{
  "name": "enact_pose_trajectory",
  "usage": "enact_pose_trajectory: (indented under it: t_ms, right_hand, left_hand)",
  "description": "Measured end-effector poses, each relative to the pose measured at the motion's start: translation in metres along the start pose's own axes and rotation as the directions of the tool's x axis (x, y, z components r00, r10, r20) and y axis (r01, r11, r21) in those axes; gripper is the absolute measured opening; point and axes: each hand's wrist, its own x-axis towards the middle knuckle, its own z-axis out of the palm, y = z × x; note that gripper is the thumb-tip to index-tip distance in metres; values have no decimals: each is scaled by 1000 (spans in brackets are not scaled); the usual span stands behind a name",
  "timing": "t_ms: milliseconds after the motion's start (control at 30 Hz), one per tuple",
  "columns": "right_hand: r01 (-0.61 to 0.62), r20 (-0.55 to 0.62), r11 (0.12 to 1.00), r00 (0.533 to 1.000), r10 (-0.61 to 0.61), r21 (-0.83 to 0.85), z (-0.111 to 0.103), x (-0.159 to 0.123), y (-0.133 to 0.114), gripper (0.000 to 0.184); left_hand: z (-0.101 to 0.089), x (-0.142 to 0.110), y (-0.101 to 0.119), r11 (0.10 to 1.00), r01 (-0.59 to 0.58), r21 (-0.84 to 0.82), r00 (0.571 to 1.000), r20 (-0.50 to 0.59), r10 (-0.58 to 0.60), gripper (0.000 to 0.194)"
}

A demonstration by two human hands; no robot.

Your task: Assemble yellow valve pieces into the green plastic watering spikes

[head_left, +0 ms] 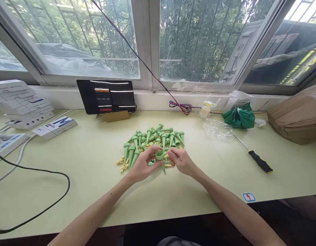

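My left hand (145, 164) grips a green plastic watering spike (160, 155) between thumb and fingers. Its round open top faces me and its tapered tip points down. At the right side of that top, my right hand (182, 160) pinches a small yellow valve piece (166, 156), which seems to touch the spike. Whether the piece is seated in it I cannot tell. Just behind both hands lies a heap of green spikes (131, 150) with yellow valve pieces (125, 166) among them, partly hidden by my fingers.
A tablet (106, 97) showing a timer leans at the back. White boxes (27, 102) are stacked at left, near a black cable (68, 181). To the right lie a screwdriver (260, 161), a green plastic bag (239, 117) and a large brown package (296, 112). A numbered sticker (249, 197) marks the front edge.
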Motion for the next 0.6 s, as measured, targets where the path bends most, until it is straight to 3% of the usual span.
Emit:
enact_pose_trajectory:
  t_ms: [333,600]
  right_hand:
    - [0,2,996,1000,0,-87,0,0,0,43]
    - [-13,34,998,999,15,-66,-1,2,-3,33]
  left_hand:
    - [2,-1,-1,999,-17,45,1000,-13,18,34]
    - [-1,1,1,986,95,-134,994,75,-86,35]
